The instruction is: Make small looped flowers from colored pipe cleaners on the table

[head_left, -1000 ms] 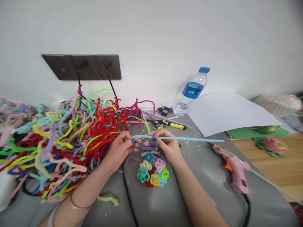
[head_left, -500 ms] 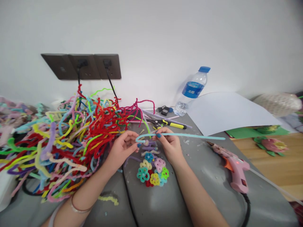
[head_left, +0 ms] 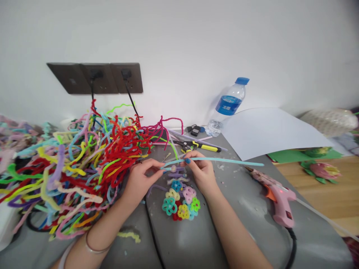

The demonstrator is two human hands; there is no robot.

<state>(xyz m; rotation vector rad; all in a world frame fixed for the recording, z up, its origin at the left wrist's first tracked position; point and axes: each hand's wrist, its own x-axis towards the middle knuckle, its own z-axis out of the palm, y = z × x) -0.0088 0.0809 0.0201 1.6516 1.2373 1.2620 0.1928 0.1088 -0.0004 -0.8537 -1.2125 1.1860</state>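
Note:
A light blue pipe cleaner (head_left: 230, 161) stretches between my hands, its left end bent back on itself. My left hand (head_left: 146, 173) pinches the bend between thumb and fingers. Farther right, my right hand (head_left: 200, 170) grips the same pipe cleaner between thumb and forefinger, with the long straight end sticking out to the right. Just below my hands lies a cluster of small pipe-cleaner flowers (head_left: 183, 211) in several colours. Short curled purple pieces (head_left: 179, 175) rest on the table above the flowers, partly behind the pipe cleaner.
A tangled heap of coloured pipe cleaners (head_left: 73, 175) fills the left side. Yellow-handled pliers (head_left: 206, 147) lie behind my hands. At the right are a pink glue gun (head_left: 282, 203), white paper (head_left: 272, 130) and a water bottle (head_left: 230, 104). A black cable (head_left: 153, 231) crosses the grey table.
My left fingers have closed over the bend, pressing the rounded loop into a tighter fold. My right hand stays nearly where it was, still on the pipe cleaner.

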